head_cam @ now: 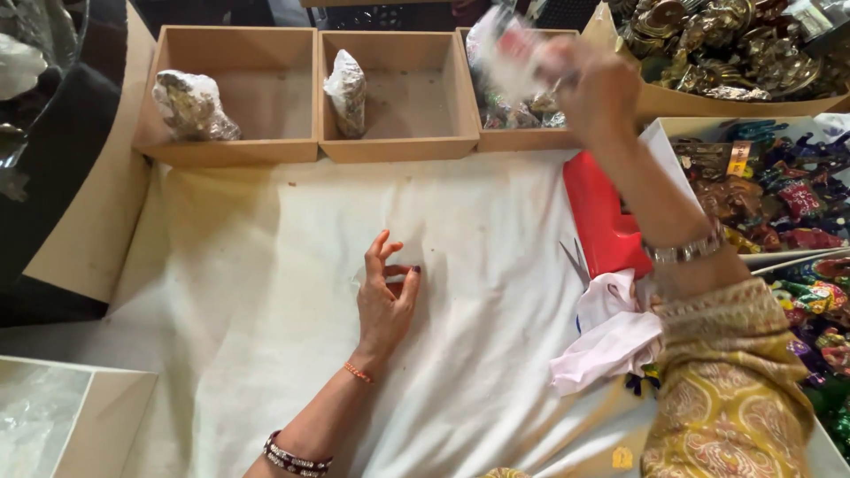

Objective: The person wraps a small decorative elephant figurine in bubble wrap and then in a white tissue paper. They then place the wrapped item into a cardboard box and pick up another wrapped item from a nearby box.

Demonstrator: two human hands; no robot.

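White cloth (292,265) covers the counter, with three shallow wooden trays along its far edge. Left tray (266,146) and middle tray (416,142) each hold one wrapped bundle (190,104); the third tray (522,137) holds several small clear packets. Right hand (598,88) is raised above the third tray, fingers closed on a blurred clear packet (505,49) with a red patch, so the packet sits in the grip, well above the cloth. Left hand (387,296) rests flat on the cloth, fingers loosely spread, holding nothing. Judged from this, sorting is under way, with many foil-wrapped pieces (797,204) at right still unsorted. Scissors (575,263) lie beside a red box (602,221).
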